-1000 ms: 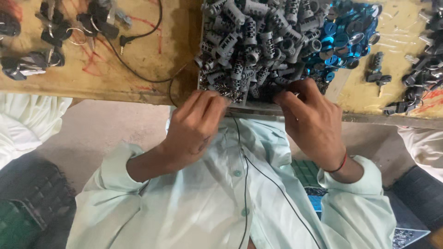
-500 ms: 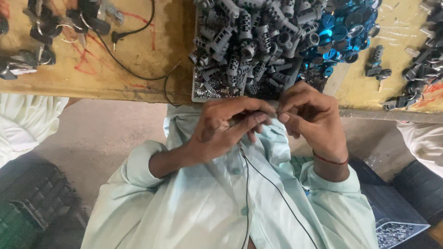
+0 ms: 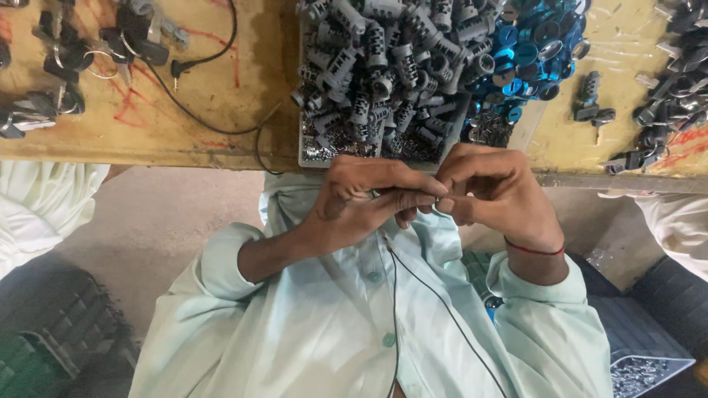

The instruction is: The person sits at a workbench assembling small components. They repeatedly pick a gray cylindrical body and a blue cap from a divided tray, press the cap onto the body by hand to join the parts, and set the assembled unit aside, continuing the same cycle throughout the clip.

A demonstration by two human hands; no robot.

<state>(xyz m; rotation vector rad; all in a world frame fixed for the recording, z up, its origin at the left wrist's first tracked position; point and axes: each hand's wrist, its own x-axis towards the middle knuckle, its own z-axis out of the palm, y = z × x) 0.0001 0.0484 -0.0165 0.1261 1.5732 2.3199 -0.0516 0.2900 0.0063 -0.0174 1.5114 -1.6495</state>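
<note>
We've got a tiny metal part (image 3: 436, 200), too small to make out, pinched between our left hand (image 3: 369, 203) and right hand (image 3: 495, 193) fingertips.

Pale green buttoned shirt, long sleeves

A thin red thread band (image 3: 535, 249) circles the right wrist; a black cable (image 3: 393, 317) hangs down the shirt front (image 3: 354, 324)

left hand (image 3: 354, 210) | off tray (image 3: 306, 151); fingertips now meeting right hand (image 3: 498, 191)

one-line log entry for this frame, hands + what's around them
left hand: pinching small part | right hand: fingertips meeting left's | tray: grey cylinders, behind hands | blue rings: right of cylinders
</note>
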